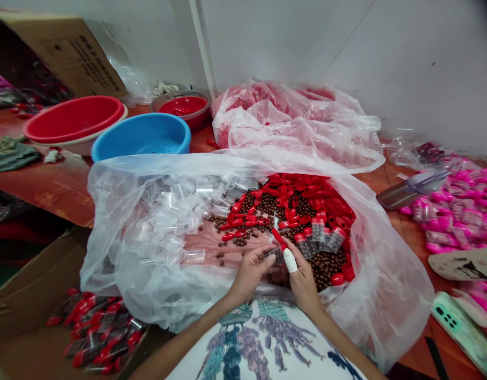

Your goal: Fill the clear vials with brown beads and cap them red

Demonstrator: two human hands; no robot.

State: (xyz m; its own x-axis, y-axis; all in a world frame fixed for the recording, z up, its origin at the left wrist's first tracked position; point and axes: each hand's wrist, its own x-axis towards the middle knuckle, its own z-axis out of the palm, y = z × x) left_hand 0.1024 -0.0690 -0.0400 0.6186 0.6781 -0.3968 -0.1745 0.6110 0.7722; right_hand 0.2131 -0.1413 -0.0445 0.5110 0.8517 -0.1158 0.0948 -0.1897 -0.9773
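My left hand (249,272) is closed on a small clear tube (272,254), over the near edge of the plastic sheet. Beside it my right hand (301,274), a white cover on one finger, pinches a red cap piece (278,238) above the tube. Whether cap and tube touch is unclear. Brown beads (326,268) lie around and under the hands. Loose red pieces (307,190) are heaped behind them. Several red-capped clear containers (318,232) stand or lean just right of my right hand. Clear empty tubes (168,216) are piled at the left.
Behind the sheet (386,295) are a blue basin (144,134), a red basin (77,120) and a plastic bag (291,119). A cardboard box (25,306) holds red-capped tubes at lower left. Pink items (461,206), a bottle (410,190) and a phone (461,327) lie right.
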